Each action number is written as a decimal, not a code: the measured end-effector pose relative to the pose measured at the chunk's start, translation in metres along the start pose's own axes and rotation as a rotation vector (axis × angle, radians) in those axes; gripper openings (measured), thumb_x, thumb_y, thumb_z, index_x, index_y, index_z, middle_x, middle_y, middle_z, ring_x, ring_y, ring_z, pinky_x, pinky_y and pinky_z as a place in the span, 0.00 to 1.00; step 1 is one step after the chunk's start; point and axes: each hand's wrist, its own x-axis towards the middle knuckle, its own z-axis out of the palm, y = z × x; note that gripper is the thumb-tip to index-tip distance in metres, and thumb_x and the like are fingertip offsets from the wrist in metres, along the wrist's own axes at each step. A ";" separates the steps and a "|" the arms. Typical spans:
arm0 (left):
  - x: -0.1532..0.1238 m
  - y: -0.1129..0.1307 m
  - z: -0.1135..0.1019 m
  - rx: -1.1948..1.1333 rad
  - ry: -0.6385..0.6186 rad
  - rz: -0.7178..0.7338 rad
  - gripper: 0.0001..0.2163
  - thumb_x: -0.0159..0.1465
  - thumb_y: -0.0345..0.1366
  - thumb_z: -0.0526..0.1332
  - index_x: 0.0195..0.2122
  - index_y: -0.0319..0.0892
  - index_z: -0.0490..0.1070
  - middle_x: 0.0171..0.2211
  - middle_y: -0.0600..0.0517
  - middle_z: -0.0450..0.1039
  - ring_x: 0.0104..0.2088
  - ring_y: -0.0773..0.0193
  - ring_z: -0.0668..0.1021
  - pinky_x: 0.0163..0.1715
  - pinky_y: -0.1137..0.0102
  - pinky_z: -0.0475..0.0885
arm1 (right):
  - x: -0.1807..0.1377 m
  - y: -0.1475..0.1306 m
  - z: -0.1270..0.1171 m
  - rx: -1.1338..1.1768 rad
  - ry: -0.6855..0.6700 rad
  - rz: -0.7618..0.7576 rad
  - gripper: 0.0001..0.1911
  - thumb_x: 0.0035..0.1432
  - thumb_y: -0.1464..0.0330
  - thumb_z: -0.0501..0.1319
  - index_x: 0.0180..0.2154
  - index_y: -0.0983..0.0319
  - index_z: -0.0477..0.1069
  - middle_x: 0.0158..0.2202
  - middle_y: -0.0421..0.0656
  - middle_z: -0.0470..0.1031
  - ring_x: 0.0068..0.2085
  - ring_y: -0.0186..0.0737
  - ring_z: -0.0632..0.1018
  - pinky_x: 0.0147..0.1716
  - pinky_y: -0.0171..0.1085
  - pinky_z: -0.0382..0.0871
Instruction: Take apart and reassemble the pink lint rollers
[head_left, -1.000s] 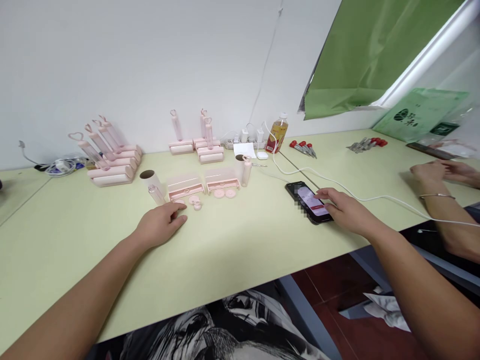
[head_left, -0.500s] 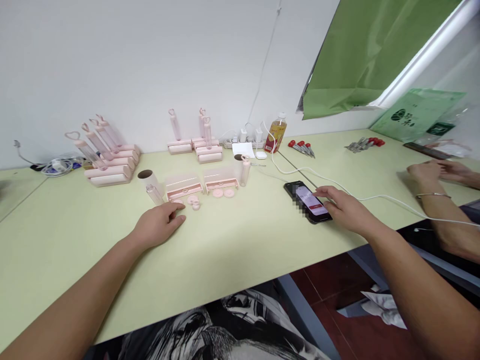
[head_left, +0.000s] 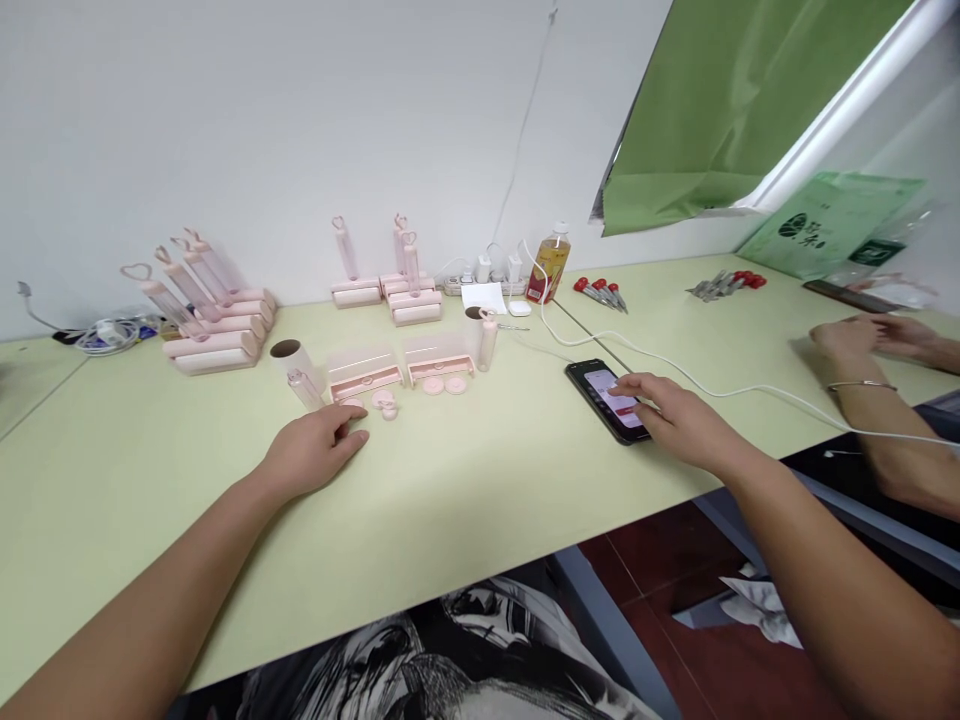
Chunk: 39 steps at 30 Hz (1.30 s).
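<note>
My right hand (head_left: 673, 413) is over the black smartphone (head_left: 634, 436), fingers stretched onto its lit screen; the phone lies flat on the table, not gripped. Palm down on the tabletop, my left hand (head_left: 309, 450) holds nothing, with its fingers loosely bent and thumb apart. By its fingertips lie small pink round caps (head_left: 383, 399). Just beyond are a pink open case (head_left: 366, 382) with a clear lid, a second such case (head_left: 441, 368), a clear pink handle tube (head_left: 304, 388) and a white paper roll (head_left: 294, 358) with a cardboard core.
Assembled pink lint rollers (head_left: 214, 345) stand along the wall, with more rollers (head_left: 416, 307) mid-back. A drink bottle (head_left: 550, 264), red-handled screwdrivers (head_left: 600, 294) and a white cable (head_left: 675, 373) lie beyond the phone. Another person's hands (head_left: 847, 345) rest at the right.
My right hand has shifted slightly left, its fingers now farther over the phone screen. My left hand stays in place. The view has moved a little.
</note>
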 end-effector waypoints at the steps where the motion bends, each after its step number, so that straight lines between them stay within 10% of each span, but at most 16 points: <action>1: 0.000 0.000 0.000 -0.001 0.000 -0.001 0.23 0.62 0.52 0.51 0.52 0.47 0.70 0.33 0.53 0.75 0.32 0.59 0.76 0.30 0.68 0.67 | 0.000 -0.001 0.000 0.001 -0.007 -0.002 0.19 0.56 0.70 0.51 0.50 0.56 0.65 0.50 0.46 0.76 0.52 0.53 0.74 0.50 0.53 0.69; 39: 0.000 0.001 0.000 0.011 -0.013 -0.016 0.23 0.63 0.53 0.50 0.53 0.48 0.69 0.33 0.54 0.74 0.33 0.59 0.76 0.32 0.68 0.67 | 0.000 -0.012 0.003 -0.030 -0.034 -0.035 0.17 0.55 0.71 0.51 0.47 0.58 0.68 0.50 0.46 0.76 0.52 0.54 0.74 0.49 0.53 0.70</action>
